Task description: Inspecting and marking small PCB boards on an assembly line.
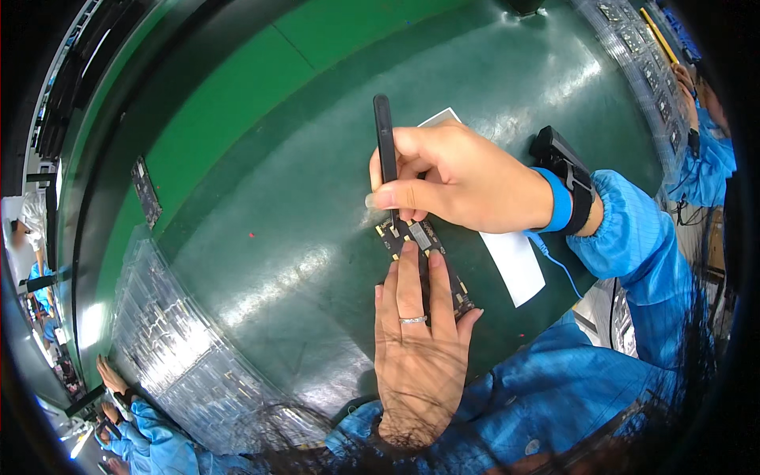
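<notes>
Under my left hand, a dark circuit board with gold and silver parts lies on the green work surface. The left fingers are stretched flat across the board, fingertips on its middle; a ring is on one finger. My right hand is closed round a slim black pen-shaped tool, held nearly upright. The tool's lower end points at the board's far end, just beyond my left fingertips; whether it touches is hard to tell. Part of the board is hidden beneath my left hand.
White paper lies beside my right wrist, which wears a blue strap with a cord and a black device. Clear trays stand at left, more trays at far right. Another board lies far left. Co-workers' hands show at both sides.
</notes>
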{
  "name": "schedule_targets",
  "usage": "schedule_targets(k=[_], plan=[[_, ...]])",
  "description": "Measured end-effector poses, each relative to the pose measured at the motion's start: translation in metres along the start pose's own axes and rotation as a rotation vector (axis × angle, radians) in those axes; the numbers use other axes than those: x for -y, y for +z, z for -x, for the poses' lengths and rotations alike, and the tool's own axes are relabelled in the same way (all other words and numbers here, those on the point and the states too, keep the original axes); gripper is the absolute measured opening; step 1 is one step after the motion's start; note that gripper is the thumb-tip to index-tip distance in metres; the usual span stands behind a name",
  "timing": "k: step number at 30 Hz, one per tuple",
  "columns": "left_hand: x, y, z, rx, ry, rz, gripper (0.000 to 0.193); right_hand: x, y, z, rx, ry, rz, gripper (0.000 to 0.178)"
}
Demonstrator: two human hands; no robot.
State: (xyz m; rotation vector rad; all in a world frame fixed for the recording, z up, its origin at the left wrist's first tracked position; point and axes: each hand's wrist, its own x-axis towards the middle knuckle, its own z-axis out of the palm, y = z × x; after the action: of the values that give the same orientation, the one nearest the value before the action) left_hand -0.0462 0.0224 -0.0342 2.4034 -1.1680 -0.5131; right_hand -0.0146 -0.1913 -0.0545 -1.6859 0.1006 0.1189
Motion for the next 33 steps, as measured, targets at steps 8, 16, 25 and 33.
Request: schedule_targets(k=[8, 16, 25, 33], plan=[[-0.0056, -0.0028, -0.0005, 0.035, -0.024, -0.002, 0.084, -0.0011, -0.0022, -0.0054, -0.029, 0.012, -0.058, 0.024], [-0.0086, -0.0025, -0.0013, 0.034, -0.021, -0.028, 0.083, -0.0018, -0.0052, -0.0046, -0.008, -0.031, 0.088, 0.029], [-0.0061, -0.0005, -0.0004, 0.006, -0.004, -0.062, 0.085, 0.0031, -0.0061, -0.0057, 0.03, -0.092, 0.249, 0.021], [-0.0045, -0.0001, 0.0009, -0.005, -0.001, -0.066, 0.085, 0.0002, -0.002, -0.0064, 0.025, -0.114, 0.26, 0.022]])
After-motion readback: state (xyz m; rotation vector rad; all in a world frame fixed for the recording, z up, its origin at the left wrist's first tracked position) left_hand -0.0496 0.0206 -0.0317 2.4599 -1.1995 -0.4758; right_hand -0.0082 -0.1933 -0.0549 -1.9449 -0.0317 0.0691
